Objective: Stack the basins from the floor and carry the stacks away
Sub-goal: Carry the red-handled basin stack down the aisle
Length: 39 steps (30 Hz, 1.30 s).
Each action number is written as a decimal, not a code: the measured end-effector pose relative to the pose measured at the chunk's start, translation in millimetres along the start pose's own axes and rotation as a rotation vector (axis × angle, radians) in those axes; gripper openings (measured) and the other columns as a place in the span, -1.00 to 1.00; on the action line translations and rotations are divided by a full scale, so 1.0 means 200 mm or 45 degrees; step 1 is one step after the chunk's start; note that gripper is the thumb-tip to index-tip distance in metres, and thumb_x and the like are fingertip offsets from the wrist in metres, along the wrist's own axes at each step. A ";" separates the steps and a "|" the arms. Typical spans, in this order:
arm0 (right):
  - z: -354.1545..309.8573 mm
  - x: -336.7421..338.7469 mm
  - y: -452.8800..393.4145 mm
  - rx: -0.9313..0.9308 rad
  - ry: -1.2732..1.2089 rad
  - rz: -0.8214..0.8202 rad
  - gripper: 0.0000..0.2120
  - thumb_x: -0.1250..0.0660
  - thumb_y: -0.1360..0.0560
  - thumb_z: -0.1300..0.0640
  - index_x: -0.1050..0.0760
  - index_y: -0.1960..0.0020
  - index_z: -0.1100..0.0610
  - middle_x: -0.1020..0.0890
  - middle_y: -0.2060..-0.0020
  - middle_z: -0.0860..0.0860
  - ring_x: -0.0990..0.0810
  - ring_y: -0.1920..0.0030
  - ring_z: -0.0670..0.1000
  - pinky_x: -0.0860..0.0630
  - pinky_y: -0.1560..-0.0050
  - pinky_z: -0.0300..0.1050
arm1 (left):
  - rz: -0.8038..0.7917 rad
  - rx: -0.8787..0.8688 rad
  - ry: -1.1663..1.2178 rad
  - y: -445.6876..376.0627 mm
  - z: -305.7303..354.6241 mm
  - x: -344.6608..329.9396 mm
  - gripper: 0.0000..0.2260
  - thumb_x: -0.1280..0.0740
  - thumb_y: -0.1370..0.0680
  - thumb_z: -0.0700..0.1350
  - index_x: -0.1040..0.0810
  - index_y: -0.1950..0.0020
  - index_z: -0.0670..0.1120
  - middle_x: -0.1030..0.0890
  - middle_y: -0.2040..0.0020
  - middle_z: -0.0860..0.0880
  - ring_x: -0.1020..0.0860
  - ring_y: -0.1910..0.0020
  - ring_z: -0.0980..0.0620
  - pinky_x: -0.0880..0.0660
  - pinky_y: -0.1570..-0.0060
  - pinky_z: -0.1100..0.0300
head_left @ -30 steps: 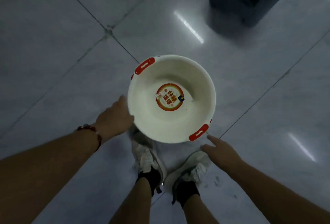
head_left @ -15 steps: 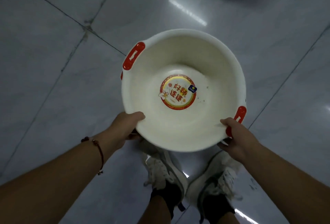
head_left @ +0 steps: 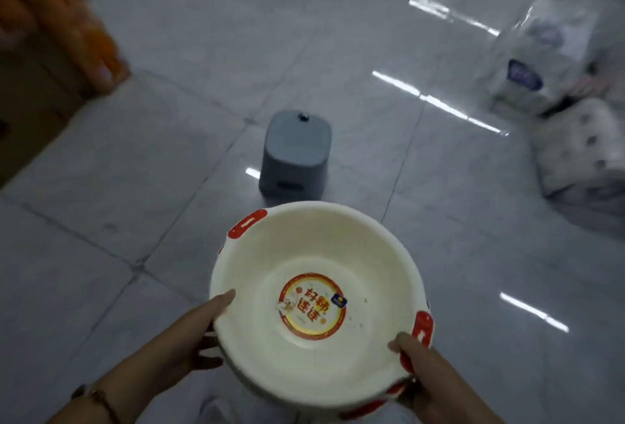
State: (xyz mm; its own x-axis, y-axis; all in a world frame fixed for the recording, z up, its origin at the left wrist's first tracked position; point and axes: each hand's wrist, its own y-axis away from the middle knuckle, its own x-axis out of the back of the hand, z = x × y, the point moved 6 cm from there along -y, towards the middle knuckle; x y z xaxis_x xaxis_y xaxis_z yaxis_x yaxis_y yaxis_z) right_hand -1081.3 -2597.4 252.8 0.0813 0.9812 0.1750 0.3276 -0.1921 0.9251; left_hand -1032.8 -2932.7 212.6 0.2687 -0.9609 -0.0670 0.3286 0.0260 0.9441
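Head view: we are holding a white basin (head_left: 314,305) above the tiled floor (head_left: 118,187), our left hand (head_left: 199,332) gripping its near-left rim, thumb lying along the edge, our right hand (head_left: 422,369) clasping the rim beside a red handle (head_left: 422,330). Beyond the basin, a grey stool (head_left: 294,153) is standing on the floor.
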 end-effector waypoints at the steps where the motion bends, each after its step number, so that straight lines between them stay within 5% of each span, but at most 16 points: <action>1: -0.09 0.05 0.18 0.038 -0.034 -0.010 -0.70 -0.40 -0.37 0.30 -0.56 -0.09 0.22 -0.71 0.22 0.21 -0.64 0.10 0.24 -0.59 -0.04 0.29 | -0.016 -0.114 -0.022 0.17 0.19 -0.03 -0.53 -0.40 -0.43 0.29 -0.60 -0.19 0.02 -0.69 -0.09 -0.12 -0.59 -0.15 -0.19 -0.55 -0.15 -0.11; 3: -0.24 0.15 0.53 0.138 -0.130 -0.008 -0.75 -0.37 -0.41 0.32 -0.54 -0.09 0.23 -0.67 0.15 0.21 -0.61 0.08 0.24 -0.58 -0.06 0.28 | -0.082 -0.315 -0.059 0.46 0.53 -0.08 -0.47 -0.42 -0.41 0.31 -0.59 -0.24 0.01 -0.68 -0.12 -0.14 -0.60 -0.18 -0.22 -0.53 -0.19 -0.17; 6: -0.43 0.24 1.00 0.296 -0.320 0.006 -0.82 -0.35 -0.45 0.30 -0.51 -0.06 0.21 -0.58 0.18 0.14 -0.56 0.14 0.14 -0.61 0.22 0.02 | -0.213 -0.429 -0.070 0.83 0.95 -0.19 -0.58 -0.32 -0.55 0.13 -0.57 -0.28 -0.11 -0.65 -0.17 -0.22 -0.59 -0.20 -0.24 -0.42 -0.31 -0.22; 12: -0.64 0.53 1.71 0.565 -0.595 0.253 -0.67 -0.44 -0.41 0.16 -0.56 -0.16 0.19 -0.65 -0.08 0.12 -0.63 -0.06 0.13 -0.59 -0.09 0.06 | -0.485 -0.605 -0.384 1.49 1.37 -0.57 -0.57 -0.36 -0.48 0.06 -0.52 -0.25 -0.15 -0.63 -0.08 -0.25 -0.58 -0.06 -0.25 -0.43 -0.28 -0.21; 16: -0.50 0.80 2.12 0.692 -0.751 0.362 -0.66 -0.46 -0.43 0.08 -0.58 -0.15 0.18 -0.70 0.01 0.15 -0.65 -0.01 0.14 -0.58 -0.11 0.03 | -0.690 -0.657 -0.560 1.82 1.39 -0.79 -0.24 -0.57 -0.23 0.08 -0.47 -0.36 -0.15 -0.53 -0.33 -0.26 -0.54 -0.26 -0.29 -0.47 -0.22 -0.30; 19: -0.27 0.99 2.37 0.696 -0.935 0.489 -0.46 -0.59 -0.27 0.00 -0.60 -0.18 0.17 -0.71 -0.01 0.14 -0.65 -0.06 0.17 -0.60 -0.02 0.05 | -0.803 -0.632 -0.632 2.01 1.30 -0.99 -0.31 -0.51 -0.33 0.08 -0.45 -0.35 -0.24 -0.55 -0.19 -0.27 -0.58 -0.14 -0.27 -0.59 0.03 -0.25; 22: 0.05 1.14 2.60 0.643 -1.085 0.647 -0.27 -0.65 -0.15 -0.02 -0.53 -0.25 0.15 -0.66 -0.09 0.21 -0.61 -0.08 0.30 -0.56 -0.01 0.31 | -0.945 -0.612 -0.742 2.24 1.14 -1.21 -0.41 -0.43 -0.42 0.08 -0.44 -0.28 -0.29 -0.55 0.00 -0.24 -0.61 0.03 -0.27 -0.62 0.21 -0.26; 26: 0.46 1.27 2.92 0.635 -1.283 0.764 -0.43 -0.55 -0.32 -0.06 -0.49 -0.22 0.16 -0.59 -0.10 0.24 -0.55 -0.04 0.31 -0.56 0.25 0.29 | -1.167 -0.554 -0.922 2.52 0.82 -1.48 -0.28 -0.51 -0.26 0.06 -0.42 -0.32 -0.25 -0.52 -0.19 -0.30 -0.60 -0.06 -0.34 -0.60 0.16 -0.31; 29: 0.80 1.35 3.13 0.723 -1.410 0.858 -0.48 -0.51 -0.36 -0.08 -0.51 -0.21 0.14 -0.59 -0.09 0.22 -0.56 -0.03 0.29 -0.58 0.19 0.28 | -1.284 -0.583 -1.009 2.72 0.57 -1.65 -0.28 -0.53 -0.30 0.07 -0.40 -0.36 -0.21 -0.47 -0.24 -0.25 -0.57 -0.12 -0.35 -0.56 0.05 -0.33; 33: 1.25 1.40 3.34 0.821 -1.536 0.925 -0.61 -0.47 -0.38 -0.07 -0.52 -0.06 0.16 -0.60 0.28 0.19 -0.56 0.20 0.18 -0.57 0.14 0.13 | -1.408 -0.631 -1.203 2.98 0.21 -1.83 -0.39 -0.49 -0.41 0.09 -0.46 -0.37 -0.15 -0.52 -0.20 -0.23 -0.61 -0.04 -0.34 -0.56 0.05 -0.31; 37: 1.73 1.41 3.49 0.785 -1.716 1.095 -0.48 -0.52 -0.33 -0.07 -0.58 -0.23 0.12 -0.64 -0.13 0.14 -0.62 -0.07 0.18 -0.58 0.01 0.13 | -1.511 -0.662 -1.378 3.22 -0.21 -1.97 -0.46 -0.43 -0.48 0.12 -0.44 -0.28 -0.22 -0.57 -0.11 -0.24 -0.62 -0.02 -0.28 -0.58 0.09 -0.33; 39: 1.94 1.39 3.57 0.745 -1.796 1.130 -0.51 -0.50 -0.35 -0.10 -0.60 -0.20 0.11 -0.64 -0.08 0.09 -0.61 -0.04 0.14 -0.59 0.01 0.06 | -1.551 -0.643 -1.446 3.31 -0.44 -2.03 -0.46 -0.42 -0.48 0.14 -0.46 -0.28 -0.20 -0.59 -0.03 -0.23 -0.64 0.04 -0.25 -0.61 0.18 -0.24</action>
State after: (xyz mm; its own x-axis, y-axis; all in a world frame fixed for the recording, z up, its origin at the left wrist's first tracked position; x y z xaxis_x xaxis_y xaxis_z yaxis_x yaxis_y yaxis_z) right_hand -460.3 -2469.3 830.7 0.9774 -0.1137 -0.1785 -0.0252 -0.8998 0.4355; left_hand -843.7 -2501.7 836.4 -0.9702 -0.1877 -0.1533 0.1288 -0.9353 0.3296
